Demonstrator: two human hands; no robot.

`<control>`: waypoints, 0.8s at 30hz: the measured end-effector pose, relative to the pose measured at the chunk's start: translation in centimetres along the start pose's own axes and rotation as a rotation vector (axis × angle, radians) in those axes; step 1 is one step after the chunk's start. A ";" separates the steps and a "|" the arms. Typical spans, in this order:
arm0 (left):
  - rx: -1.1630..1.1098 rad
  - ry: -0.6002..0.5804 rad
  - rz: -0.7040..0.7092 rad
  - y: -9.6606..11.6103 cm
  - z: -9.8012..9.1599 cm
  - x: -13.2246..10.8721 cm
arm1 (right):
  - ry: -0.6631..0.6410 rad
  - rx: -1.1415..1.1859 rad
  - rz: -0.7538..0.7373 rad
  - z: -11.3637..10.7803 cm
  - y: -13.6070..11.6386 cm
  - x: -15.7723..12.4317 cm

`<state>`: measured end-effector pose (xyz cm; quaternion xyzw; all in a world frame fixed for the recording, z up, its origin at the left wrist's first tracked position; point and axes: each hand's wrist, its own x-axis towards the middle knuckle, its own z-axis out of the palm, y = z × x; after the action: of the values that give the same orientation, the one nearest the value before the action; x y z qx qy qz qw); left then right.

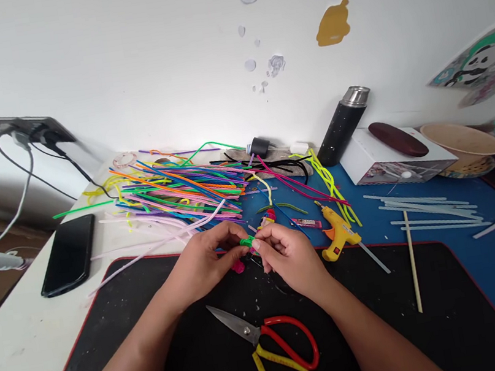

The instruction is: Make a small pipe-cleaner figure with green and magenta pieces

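Over a black mat (pixel 433 306), my left hand (pixel 203 260) and my right hand (pixel 288 257) meet, both pinched on a small green pipe-cleaner piece (pixel 247 242). A pink bit (pixel 238 266) shows just under my left fingers. Red-and-yellow-handled scissors (pixel 271 343) lie on the mat just below my hands. Behind my hands lies a big heap of coloured pipe cleaners (pixel 174 190). A yellow glue gun (pixel 337 231) rests to the right of my right hand.
A black phone (pixel 68 254) lies at the left on the white table; cables run to a wall socket (pixel 29 128). At the back stand a black flask (pixel 343 124), a white box (pixel 392 157) and a paper bowl (pixel 462 144). Glue sticks (pixel 428 211) and a wooden skewer (pixel 412 260) lie at the right.
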<state>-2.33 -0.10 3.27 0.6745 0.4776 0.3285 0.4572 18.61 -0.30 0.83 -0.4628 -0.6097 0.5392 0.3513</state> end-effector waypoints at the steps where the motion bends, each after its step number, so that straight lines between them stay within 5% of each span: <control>1: -0.018 0.005 -0.009 0.0 0.1 0.0 | 0.003 0.013 0.000 0.0 0.1 0.0; 13: -0.220 -0.064 -0.078 -0.5 1.5 0.0 | 0.017 0.113 -0.016 0.0 0.1 0.2; 24: -0.513 0.060 -0.160 -0.6 2.3 0.4 | 0.034 0.141 0.017 0.0 0.1 0.2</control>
<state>-0.41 -0.30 1.88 0.4868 0.4438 0.4214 0.6232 18.58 -0.10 0.69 -0.4510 -0.5600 0.5761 0.3886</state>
